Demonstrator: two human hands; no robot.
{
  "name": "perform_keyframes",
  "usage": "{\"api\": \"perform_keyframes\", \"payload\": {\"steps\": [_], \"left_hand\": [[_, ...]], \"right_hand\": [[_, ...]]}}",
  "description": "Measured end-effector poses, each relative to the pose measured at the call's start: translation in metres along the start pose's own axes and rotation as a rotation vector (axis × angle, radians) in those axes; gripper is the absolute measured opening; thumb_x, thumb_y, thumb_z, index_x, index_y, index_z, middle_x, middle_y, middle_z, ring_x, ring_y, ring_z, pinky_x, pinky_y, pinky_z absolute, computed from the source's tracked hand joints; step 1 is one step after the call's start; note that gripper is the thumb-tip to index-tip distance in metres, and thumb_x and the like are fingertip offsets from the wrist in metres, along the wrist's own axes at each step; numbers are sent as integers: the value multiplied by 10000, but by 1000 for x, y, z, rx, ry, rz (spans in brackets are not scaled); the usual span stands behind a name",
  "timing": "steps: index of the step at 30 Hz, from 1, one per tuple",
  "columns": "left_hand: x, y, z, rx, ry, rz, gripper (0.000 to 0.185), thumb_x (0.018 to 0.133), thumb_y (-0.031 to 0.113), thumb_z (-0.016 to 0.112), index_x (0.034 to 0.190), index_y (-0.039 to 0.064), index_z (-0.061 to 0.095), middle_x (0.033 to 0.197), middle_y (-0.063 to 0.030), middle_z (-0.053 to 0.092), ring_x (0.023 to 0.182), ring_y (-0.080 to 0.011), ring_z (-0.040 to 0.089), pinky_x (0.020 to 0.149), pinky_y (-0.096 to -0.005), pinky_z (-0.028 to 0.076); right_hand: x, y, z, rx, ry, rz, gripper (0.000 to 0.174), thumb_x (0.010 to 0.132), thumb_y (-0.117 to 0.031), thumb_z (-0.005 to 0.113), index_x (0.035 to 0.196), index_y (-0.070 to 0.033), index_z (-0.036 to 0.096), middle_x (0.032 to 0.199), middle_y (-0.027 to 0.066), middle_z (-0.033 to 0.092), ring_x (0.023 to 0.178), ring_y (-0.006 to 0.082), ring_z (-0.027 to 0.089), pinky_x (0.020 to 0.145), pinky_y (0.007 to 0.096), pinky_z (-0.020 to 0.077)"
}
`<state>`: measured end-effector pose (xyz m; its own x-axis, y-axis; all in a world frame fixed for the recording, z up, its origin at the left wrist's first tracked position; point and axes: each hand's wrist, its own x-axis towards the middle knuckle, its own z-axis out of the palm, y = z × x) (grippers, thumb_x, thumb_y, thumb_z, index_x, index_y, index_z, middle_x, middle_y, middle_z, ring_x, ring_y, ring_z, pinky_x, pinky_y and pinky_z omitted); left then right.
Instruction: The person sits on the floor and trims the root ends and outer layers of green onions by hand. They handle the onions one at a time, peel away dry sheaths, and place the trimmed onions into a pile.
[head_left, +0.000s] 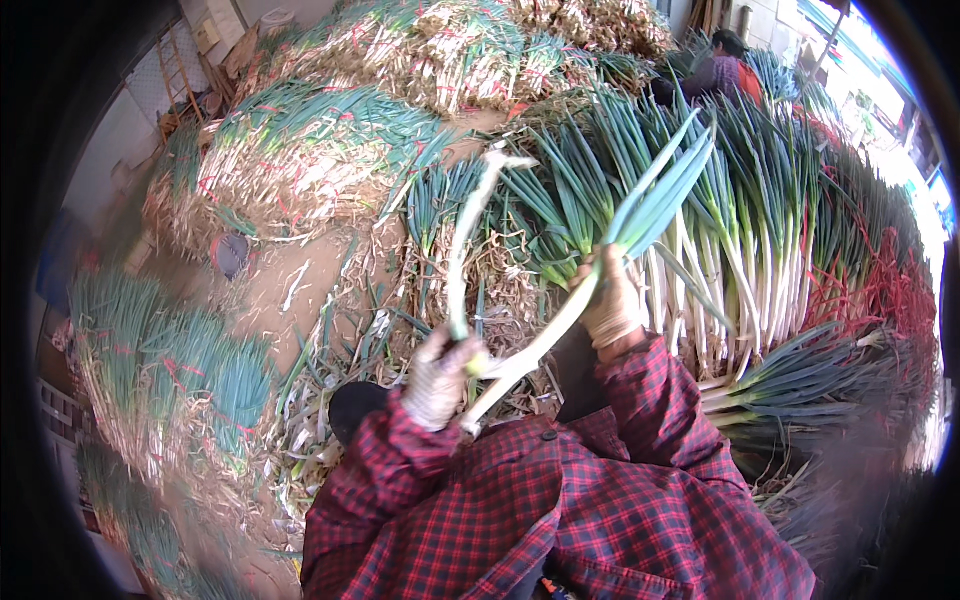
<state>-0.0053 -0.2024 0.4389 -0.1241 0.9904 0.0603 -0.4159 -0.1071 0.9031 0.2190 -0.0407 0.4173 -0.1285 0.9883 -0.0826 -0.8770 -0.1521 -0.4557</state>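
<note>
My right hand (611, 300), in a pale soiled glove, grips a large green onion (544, 337) where its white stalk meets the green leaves. The leaves point up and right, and the root end slants down toward my lap. My left hand (442, 375), gloved too, holds a long strip of peeled outer leaf (459, 262) that rises and bends above it, slightly blurred. Another pale strip runs from the left hand to the stalk. Just right of my right hand stands a dense row of cleaned green onions (750, 277) with white stalks.
Scraps of peel (307, 450) litter the ground by my feet. Unpeeled bundles tied with red string (300, 165) lie ahead and to the left (172, 375). Red strings (885, 285) hang at the right, above loose green onions (795, 382). A co-worker (724, 71) is low down at the back right.
</note>
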Motion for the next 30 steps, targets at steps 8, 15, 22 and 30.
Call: {"api": "perform_keyframes", "payload": {"steps": [8,15,22,30], "left_hand": [[-99,69,-158,-67,206,118,192,968,204,682,1064,54,611,824,-21,590,725,-141,580,660,-306,493],[-60,51,-94,1030,261,215,870,890,451,741,1514,1,334,1506,-228,420,1458,-345,325,1204,-428,273],[-22,-47,14,636,-105,-157,486,965,266,685,1380,47,557,1040,-63,708,857,-102,630,772,-285,541],[-31,-69,6,212,-464,-372,769,963,253,695,1549,16,255,1311,-78,562,1187,-138,530,992,-284,461]], "right_hand": [[33,-79,-37,306,198,-168,691,819,-725,641,1024,-67,593,679,-47,427,534,101,433,482,284,415],[21,-39,15,384,-332,78,1016,765,-916,445,1245,-35,602,579,-69,332,466,98,325,508,293,315],[-4,27,41,-14,-205,112,660,977,-711,357,1154,-111,566,877,108,674,810,261,649,739,418,538],[-27,89,-27,-197,153,300,463,1071,-499,384,1152,-68,530,686,-19,471,515,124,434,504,307,442]]}}
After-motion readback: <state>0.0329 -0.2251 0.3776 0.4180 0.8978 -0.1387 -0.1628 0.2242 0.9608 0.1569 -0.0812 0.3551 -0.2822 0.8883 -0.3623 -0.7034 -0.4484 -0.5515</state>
